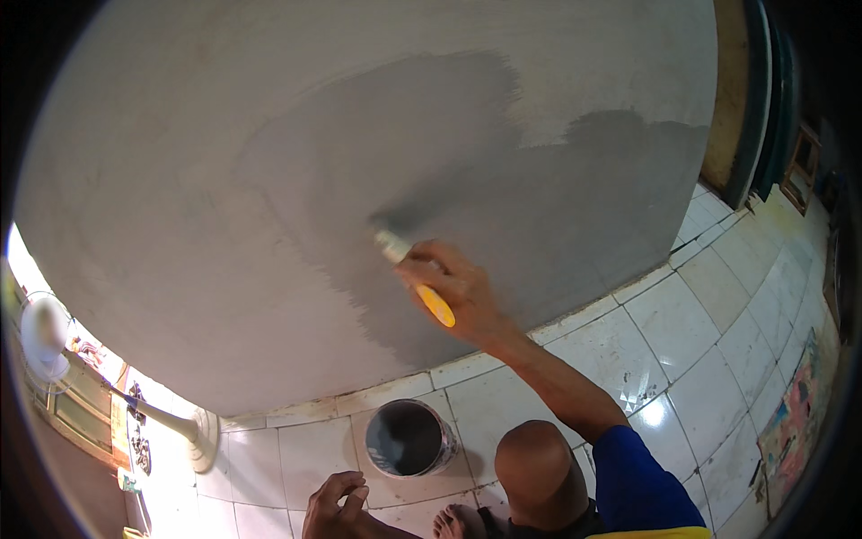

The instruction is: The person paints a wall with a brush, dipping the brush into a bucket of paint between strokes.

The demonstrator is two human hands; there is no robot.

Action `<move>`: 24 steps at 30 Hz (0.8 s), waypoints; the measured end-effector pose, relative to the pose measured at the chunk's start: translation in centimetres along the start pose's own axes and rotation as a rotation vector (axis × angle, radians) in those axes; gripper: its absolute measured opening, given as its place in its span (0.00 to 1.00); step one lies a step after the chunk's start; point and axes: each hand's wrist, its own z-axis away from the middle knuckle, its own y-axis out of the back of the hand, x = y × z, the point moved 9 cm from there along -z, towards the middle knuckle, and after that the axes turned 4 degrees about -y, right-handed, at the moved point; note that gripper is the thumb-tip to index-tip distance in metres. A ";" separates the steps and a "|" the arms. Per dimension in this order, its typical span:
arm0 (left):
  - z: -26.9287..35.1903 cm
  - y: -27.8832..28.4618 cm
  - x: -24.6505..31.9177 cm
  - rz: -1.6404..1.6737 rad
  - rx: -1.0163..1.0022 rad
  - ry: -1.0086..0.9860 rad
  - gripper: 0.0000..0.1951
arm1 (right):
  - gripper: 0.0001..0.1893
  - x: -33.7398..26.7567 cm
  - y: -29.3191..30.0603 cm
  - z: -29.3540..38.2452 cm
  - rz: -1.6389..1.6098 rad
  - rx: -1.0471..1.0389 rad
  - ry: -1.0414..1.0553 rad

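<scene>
My right hand grips a paintbrush by its yellow handle, which pokes out below my fingers. The brush tip meets the wall, where a darker grey coat spreads to the right and above. That coat has ragged, brushed edges against the paler grey surface. Low in the view, my left hand hovers with curled fingers, apparently holding nothing. Beside it on the floor stands a round paint bucket with grey paint inside.
White floor tiles run along the wall's base. A standing fan on a pale round base is at the left. My bent knee is close to the bucket. A doorway frame and a colourful mat lie to the right.
</scene>
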 end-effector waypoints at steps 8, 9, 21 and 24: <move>1.3 -0.1 -3.5 0.539 0.073 0.328 0.13 | 0.09 6.9 16.1 -1.5 0.014 0.412 -0.083; 1.6 -0.3 -3.7 0.545 0.076 0.331 0.13 | 0.12 7.1 17.8 -1.1 0.149 0.491 -0.132; 0.3 1.2 5.7 -0.004 0.206 -0.097 0.12 | 0.20 -3.4 -8.2 -0.1 -0.084 0.065 0.041; 1.2 1.3 4.6 -0.119 0.169 -0.179 0.13 | 0.20 -2.5 -9.4 -0.3 -0.117 0.020 0.006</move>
